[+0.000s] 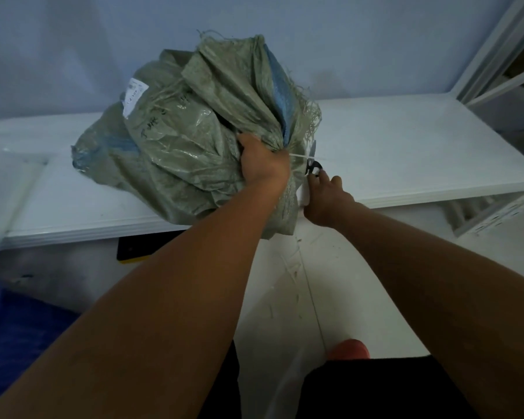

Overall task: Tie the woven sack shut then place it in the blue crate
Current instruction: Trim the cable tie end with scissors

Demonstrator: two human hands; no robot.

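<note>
A bulging grey-green woven sack lies on the white table, its frayed mouth gathered upward. My left hand is shut on the gathered neck of the sack. A white tie sticks out to the right from the neck. My right hand holds black-handled scissors right at that tie, with the blades pointing up. The blue crate is on the floor at the lower left, only partly in view.
A white metal shelf frame stands at the right end of the table. A black and yellow object sits under the table's front edge. Loose fibres litter the white floor. A blue-grey wall is behind the table.
</note>
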